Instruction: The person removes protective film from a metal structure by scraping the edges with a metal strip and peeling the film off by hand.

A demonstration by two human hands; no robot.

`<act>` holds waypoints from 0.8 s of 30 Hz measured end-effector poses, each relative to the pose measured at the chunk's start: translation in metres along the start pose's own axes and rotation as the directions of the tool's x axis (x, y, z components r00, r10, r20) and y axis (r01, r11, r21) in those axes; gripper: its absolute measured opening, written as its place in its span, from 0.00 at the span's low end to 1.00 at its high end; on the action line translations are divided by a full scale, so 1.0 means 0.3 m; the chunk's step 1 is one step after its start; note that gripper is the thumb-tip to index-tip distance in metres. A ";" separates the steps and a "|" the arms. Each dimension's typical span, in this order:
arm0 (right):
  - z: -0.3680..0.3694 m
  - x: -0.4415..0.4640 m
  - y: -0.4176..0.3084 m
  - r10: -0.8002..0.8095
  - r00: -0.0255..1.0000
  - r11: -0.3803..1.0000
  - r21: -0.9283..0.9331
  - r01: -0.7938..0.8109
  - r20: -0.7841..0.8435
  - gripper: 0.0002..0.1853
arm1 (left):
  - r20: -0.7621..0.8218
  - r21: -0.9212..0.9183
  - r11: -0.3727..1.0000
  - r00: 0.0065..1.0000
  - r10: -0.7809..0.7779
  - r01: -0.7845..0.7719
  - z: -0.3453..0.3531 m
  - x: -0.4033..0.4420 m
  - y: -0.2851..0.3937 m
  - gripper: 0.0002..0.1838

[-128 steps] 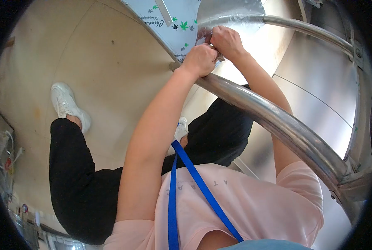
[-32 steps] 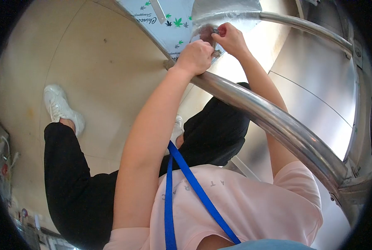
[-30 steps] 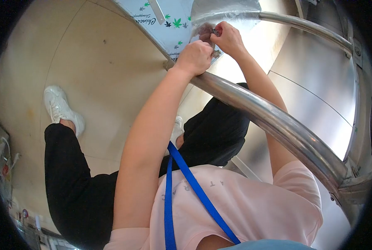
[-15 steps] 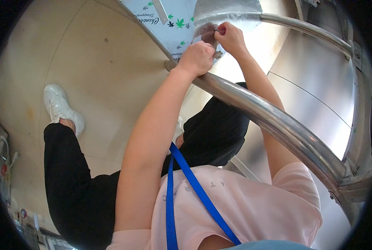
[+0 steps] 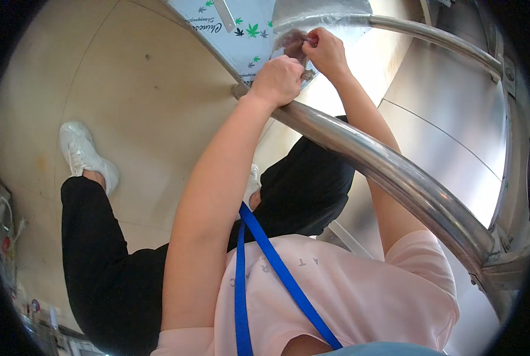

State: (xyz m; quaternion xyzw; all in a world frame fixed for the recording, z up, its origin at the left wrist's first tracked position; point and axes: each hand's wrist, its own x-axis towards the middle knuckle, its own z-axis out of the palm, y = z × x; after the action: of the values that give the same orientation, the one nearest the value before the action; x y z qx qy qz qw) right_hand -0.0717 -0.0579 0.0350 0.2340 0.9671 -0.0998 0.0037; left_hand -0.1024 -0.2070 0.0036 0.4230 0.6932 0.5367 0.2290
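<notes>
My left hand (image 5: 281,81) is closed, its wrist against the end part of a thick metal tube (image 5: 383,157); its fingertips hide most of what they grip. Up and to the right, my right hand (image 5: 326,52) pinches something small at its thumb and forefinger, too small to name. Between the two hands lies a brownish, shiny patch (image 5: 294,46) on a curved silvery surface (image 5: 318,15). A bluish-white sheet (image 5: 232,44) with printed green and black leaves and lettering is just left of them.
A thinner metal tube (image 5: 437,39) curves from the silvery surface to a frame at the right. Tan floor (image 5: 140,107) spreads at the left, with my white shoe (image 5: 86,154) on it. Tubing and small parts (image 5: 6,231) are at the far left edge. A blue strap (image 5: 288,276) hangs over my shirt.
My right hand has moved up slightly and a little away from my left hand since the oldest frame. The left hand stays closed by the thick tube. The view has shifted slightly.
</notes>
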 end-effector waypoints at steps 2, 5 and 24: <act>0.000 0.023 -0.001 -0.008 0.998 0.996 -0.091 0.015 0.070 0.10 | -0.014 0.001 1.000 1.000 0.006 -0.006 0.003 0.002 -0.002 0.07; -0.016 0.011 -0.014 0.178 0.980 0.984 -0.040 -0.175 0.088 0.10 | -0.015 -0.001 1.000 1.000 -0.006 0.006 0.012 -0.003 -0.003 0.07; 0.011 -0.024 0.052 0.590 0.784 0.566 0.594 -0.572 0.193 0.14 | -0.022 -0.004 1.000 1.000 -0.002 0.002 0.009 -0.004 -0.011 0.08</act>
State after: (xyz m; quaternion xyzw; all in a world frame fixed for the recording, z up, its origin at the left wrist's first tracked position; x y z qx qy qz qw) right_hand -0.0583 -0.0481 0.0291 0.5271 0.7457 -0.4039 -0.0545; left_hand -0.1007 -0.2067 -0.0004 0.4161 0.6949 0.5426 0.2227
